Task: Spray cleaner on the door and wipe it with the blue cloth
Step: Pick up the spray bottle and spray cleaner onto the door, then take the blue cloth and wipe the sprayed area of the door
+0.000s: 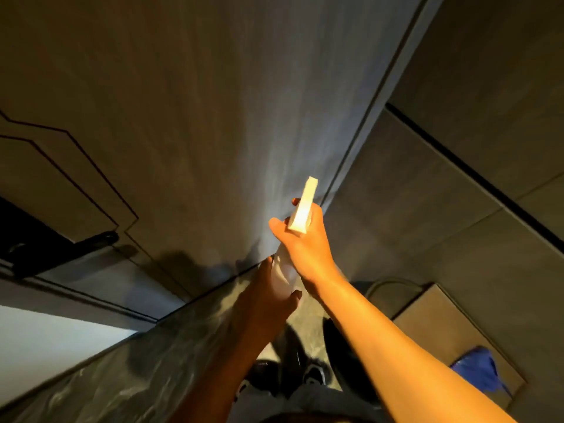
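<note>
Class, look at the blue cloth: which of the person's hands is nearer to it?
Right. Both hands hold the spray bottle, well away from the blue cloth; the right hand grips its top, the left hand its base, farther left.

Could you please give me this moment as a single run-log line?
phase: spraying | right hand: on spray bottle trigger head | left hand: steadying bottle body | target: door | blue cloth: lying lower right, untouched

Both hands on the spray bottle (287, 270): right hand (305, 239) wrapped round the neck just under the white trigger head (303, 209), left hand (268, 294) cupping the base from below. Nozzle points at the grey door (213, 117), close ahead of the hands. Black door handle (61, 251) well left of them. Blue cloth (479, 370) lies on a box (442, 325), down right of the right forearm.
</note>
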